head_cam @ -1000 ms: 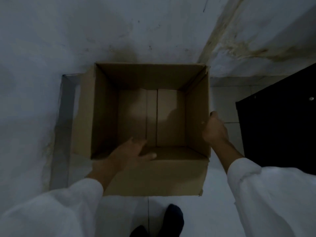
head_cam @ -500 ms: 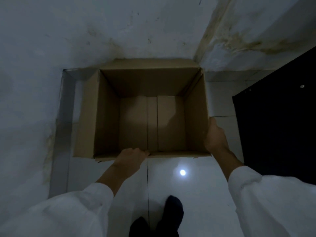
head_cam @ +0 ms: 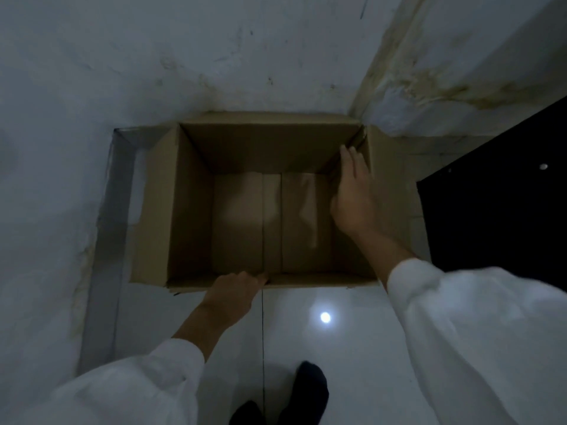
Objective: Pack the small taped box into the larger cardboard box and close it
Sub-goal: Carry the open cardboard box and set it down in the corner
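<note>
The large cardboard box (head_cam: 190, 210) stands open on the floor in a wall corner, its top flaps folded outward and its inside bare, with a tape strip down the bottom seam. My left hand (head_cam: 231, 291) curls over the near rim, fingers hooked on the near flap. My right hand (head_cam: 352, 197) lies flat against the upper part of the right inner wall, fingers spread and pointing toward the far right corner. The small taped box is not in view.
White walls (head_cam: 214, 56) close in behind and left of the box. A dark cabinet or door (head_cam: 506, 185) stands at the right. The glossy tiled floor (head_cam: 322, 348) shows a light reflection. My dark-socked feet (head_cam: 306, 391) are near the bottom edge.
The near flap went from lying out toward me to folded down over the near side. My right hand moved from the outside right edge to the inner right wall, farther back.
</note>
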